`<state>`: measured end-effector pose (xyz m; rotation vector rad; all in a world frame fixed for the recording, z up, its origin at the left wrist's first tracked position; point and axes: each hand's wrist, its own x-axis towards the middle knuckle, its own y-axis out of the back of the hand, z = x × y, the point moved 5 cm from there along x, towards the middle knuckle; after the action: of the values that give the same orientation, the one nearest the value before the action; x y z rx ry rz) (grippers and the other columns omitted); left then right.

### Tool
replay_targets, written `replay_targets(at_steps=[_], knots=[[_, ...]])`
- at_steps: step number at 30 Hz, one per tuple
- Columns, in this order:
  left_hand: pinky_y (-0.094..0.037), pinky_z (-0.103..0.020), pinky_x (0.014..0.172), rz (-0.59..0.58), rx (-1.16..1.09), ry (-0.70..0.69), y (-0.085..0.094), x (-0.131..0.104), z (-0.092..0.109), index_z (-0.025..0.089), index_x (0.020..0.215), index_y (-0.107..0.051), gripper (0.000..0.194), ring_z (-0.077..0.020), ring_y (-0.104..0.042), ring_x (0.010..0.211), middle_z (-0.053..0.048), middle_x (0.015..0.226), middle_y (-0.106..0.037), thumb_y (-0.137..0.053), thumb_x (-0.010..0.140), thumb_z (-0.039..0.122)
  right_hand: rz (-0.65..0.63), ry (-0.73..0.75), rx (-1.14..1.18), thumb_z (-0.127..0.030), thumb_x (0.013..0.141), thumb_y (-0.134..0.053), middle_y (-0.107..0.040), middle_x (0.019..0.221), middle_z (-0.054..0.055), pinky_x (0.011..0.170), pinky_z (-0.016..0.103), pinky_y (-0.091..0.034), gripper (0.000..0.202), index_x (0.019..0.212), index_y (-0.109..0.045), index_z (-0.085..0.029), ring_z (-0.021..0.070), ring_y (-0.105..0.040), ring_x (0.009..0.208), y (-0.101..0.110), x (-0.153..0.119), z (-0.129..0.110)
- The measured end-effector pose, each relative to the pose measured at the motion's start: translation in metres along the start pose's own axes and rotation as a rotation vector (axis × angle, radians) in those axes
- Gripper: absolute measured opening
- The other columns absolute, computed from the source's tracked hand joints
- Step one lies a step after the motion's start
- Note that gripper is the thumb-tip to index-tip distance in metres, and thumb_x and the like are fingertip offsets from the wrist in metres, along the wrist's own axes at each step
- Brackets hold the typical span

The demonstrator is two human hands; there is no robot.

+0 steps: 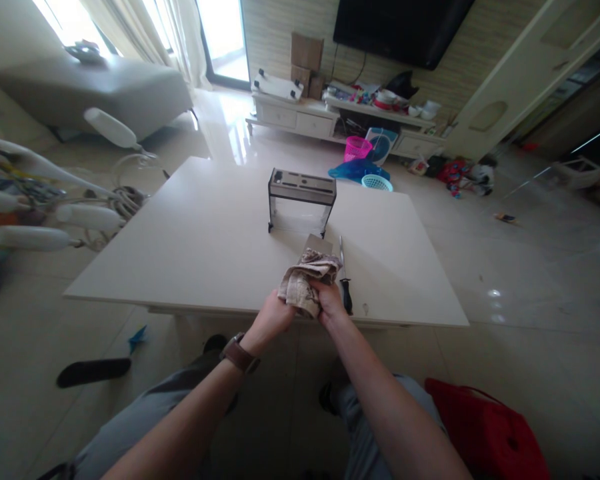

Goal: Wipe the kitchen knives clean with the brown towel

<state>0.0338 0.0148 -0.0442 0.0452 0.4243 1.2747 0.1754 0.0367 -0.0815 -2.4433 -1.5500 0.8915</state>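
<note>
A patterned beige and brown cloth (305, 280) is bunched between my hands at the table's front edge. It is wrapped around a flat greyish blade-like piece (320, 245), whose wide end sticks out beyond the cloth. My left hand (276, 313) grips the cloth's left side, with a brown watch strap on the wrist. My right hand (330, 299) is closed on its right side. Just right of it, a sharpening rod with a black handle (347, 295) lies on the white table (205, 253). Farther back stands a knife block (304, 188) with slots in its top.
A small clear object (365, 309) lies near the table's front edge. Beyond the table are a pink basket (357, 149), a light-blue basket (377, 183) and a low cabinet (313, 124). A red bag (485, 430) is on the floor at the right.
</note>
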Motion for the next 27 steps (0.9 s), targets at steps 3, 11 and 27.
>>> replay_targets(at_steps=[3,11,27], knots=[[-0.036,-0.019,0.042,0.010,-0.005,-0.015,0.003,-0.001,0.004,0.015,0.080,-0.068,0.021,-0.0093,-0.046,0.042,-0.001,0.060,-0.063,-0.059,0.084,0.033,0.002,-0.003,0.013,-0.018,0.048,-0.085,-0.080,0.091,0.001,0.078,0.033,-0.061,0.051,0.097,-0.072,-0.018,0.0211,-0.074,0.081,-0.002,-0.001,-0.001],[-0.037,-0.019,0.045,-0.003,0.022,-0.032,0.005,-0.004,0.011,0.015,0.073,-0.066,0.019,-0.0107,-0.047,0.045,0.000,0.053,-0.058,-0.059,0.082,0.030,-0.013,-0.032,0.021,-0.019,0.046,-0.087,-0.081,0.091,0.003,0.078,0.038,-0.062,0.051,0.094,-0.071,-0.019,0.0246,-0.075,0.081,0.000,-0.002,-0.003],[-0.049,-0.024,0.064,-0.071,0.027,-0.136,0.034,0.008,0.018,0.011,0.087,-0.072,0.023,-0.0168,-0.062,0.068,-0.002,0.072,-0.069,-0.069,0.070,0.026,-0.133,-0.015,-0.158,-0.016,0.048,-0.085,-0.080,0.089,0.001,0.080,0.036,-0.059,0.048,0.094,-0.073,-0.019,0.0229,-0.074,0.082,-0.005,-0.006,-0.025]])
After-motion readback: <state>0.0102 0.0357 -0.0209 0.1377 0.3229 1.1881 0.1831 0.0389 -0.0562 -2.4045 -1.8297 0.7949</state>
